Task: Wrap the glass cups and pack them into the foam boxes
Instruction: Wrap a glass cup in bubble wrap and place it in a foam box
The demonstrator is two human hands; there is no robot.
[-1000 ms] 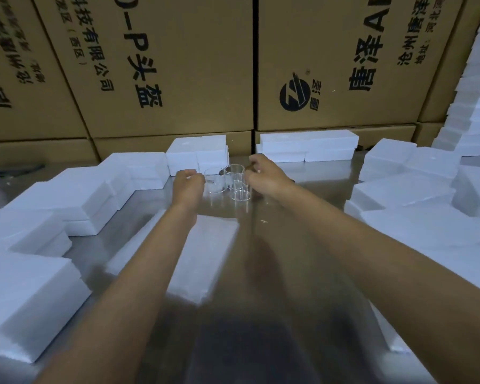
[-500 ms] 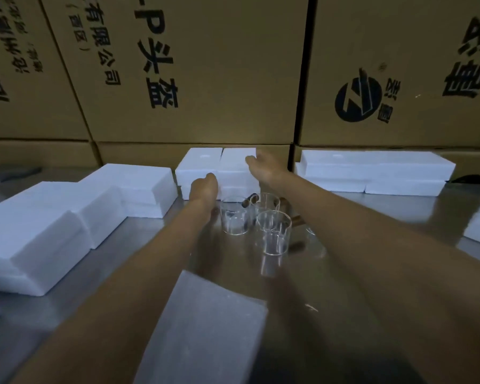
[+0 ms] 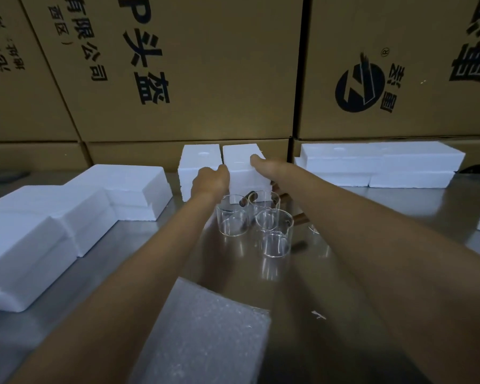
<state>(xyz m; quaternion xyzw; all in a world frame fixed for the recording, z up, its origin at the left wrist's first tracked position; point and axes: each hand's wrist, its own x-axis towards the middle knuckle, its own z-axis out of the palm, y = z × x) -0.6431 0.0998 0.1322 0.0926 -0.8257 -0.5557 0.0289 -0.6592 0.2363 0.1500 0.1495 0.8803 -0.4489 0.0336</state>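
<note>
Three clear glass cups (image 3: 257, 218) with short brown handles stand upright in a tight cluster on the shiny metal table (image 3: 385, 217), between the person's two outstretched forearms. The nearest cup sits closest to the camera, with the other two just behind it, side by side.

Just beyond the cups, two white foam boxes (image 3: 222, 169) stand side by side against the cardboard wall. The left hand (image 3: 209, 180) reaches the seam between them, its fingers curled against the left face of the right-hand box. The right hand (image 3: 262, 163) lies along that same box's top right edge, fingers extended over it; together the two hands bracket the box, though whether either truly grips it cannot be told from behind.

A stack of white foam wrapping sheets (image 3: 205, 336) with a pebbled surface lies near the bottom edge, under the left forearm. More white foam blocks (image 3: 75, 209) are stepped along the left side of the table, and flat white foam slabs (image 3: 383, 164) lie at the back right. Large brown cardboard cartons (image 3: 219, 67) printed with black characters and a round logo fill the background.
</note>
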